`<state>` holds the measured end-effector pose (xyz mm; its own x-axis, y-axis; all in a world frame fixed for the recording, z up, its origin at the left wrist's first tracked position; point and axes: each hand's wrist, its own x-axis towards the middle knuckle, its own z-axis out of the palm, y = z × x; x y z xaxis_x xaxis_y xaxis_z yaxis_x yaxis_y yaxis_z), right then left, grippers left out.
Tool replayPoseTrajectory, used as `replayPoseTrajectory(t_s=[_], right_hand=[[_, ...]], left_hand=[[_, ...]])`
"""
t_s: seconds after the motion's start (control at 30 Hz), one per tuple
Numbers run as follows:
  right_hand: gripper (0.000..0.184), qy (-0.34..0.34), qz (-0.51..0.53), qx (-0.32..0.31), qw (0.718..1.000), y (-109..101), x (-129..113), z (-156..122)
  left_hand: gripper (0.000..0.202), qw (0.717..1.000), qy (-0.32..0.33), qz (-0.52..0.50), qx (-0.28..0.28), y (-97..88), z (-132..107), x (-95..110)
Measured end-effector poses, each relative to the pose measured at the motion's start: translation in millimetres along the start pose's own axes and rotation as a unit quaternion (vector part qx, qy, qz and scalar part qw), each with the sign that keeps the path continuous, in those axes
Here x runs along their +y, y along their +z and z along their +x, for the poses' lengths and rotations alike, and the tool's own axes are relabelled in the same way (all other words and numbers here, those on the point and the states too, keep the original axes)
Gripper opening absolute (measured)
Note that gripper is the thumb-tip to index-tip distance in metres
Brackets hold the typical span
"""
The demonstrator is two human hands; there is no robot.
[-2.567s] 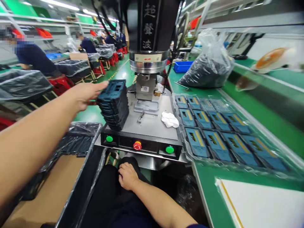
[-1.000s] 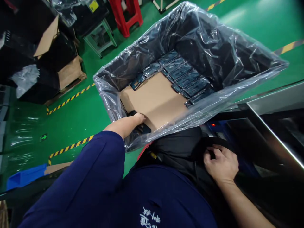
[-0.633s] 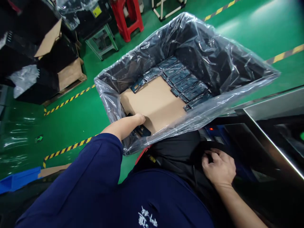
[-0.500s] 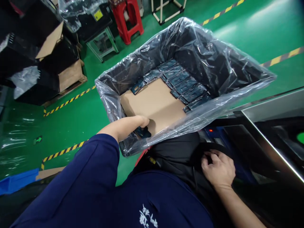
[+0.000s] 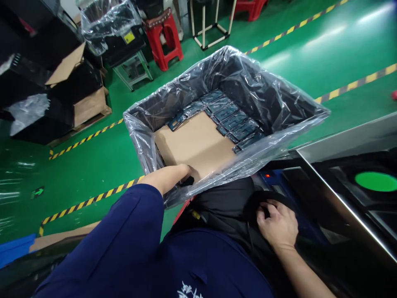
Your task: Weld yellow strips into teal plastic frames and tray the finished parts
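My left hand (image 5: 179, 173) reaches down into the near corner of a plastic-lined carton (image 5: 149, 140), closed over dark plastic parts (image 5: 188, 180) that mostly hide behind the liner's rim. A brown cardboard sheet (image 5: 195, 142) covers the carton's floor, with rows of dark blue-black parts (image 5: 231, 120) laid along its far and right sides. My right hand (image 5: 274, 223) rests on my dark-trousered thigh, fingers curled and holding nothing.
A machine front with a green button (image 5: 376, 181) and a small red light (image 5: 267, 175) is at the right. The green floor carries yellow-black tape lines (image 5: 89, 200). A red stool (image 5: 164, 35), a metal frame stand (image 5: 206, 27) and bagged cartons (image 5: 77, 82) stand beyond.
Since 2.6 s ago my left hand carried the stack of parts from the machine table down into the carton. Over the last second it stays in the near corner; my view tilted right.
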<state>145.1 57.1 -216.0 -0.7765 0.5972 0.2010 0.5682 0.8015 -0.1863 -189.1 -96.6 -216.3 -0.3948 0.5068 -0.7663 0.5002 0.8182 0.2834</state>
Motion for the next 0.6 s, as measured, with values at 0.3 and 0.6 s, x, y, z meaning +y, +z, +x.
replayPoseTrajectory(t_s=[0.3, 0.6], right_hand=[[0.015, -0.033, 0.006, 0.023, 0.999, -3, 4, 2], [0.016, -0.068, 0.029, 0.028, 0.997, 2, 9, 17]], left_hand=[[0.029, 0.996, -0.043, 0.072, -0.017, -47.0, 31, -20], [0.060, 0.974, -0.096, 0.098, 0.180, -169.6, 106, -59]])
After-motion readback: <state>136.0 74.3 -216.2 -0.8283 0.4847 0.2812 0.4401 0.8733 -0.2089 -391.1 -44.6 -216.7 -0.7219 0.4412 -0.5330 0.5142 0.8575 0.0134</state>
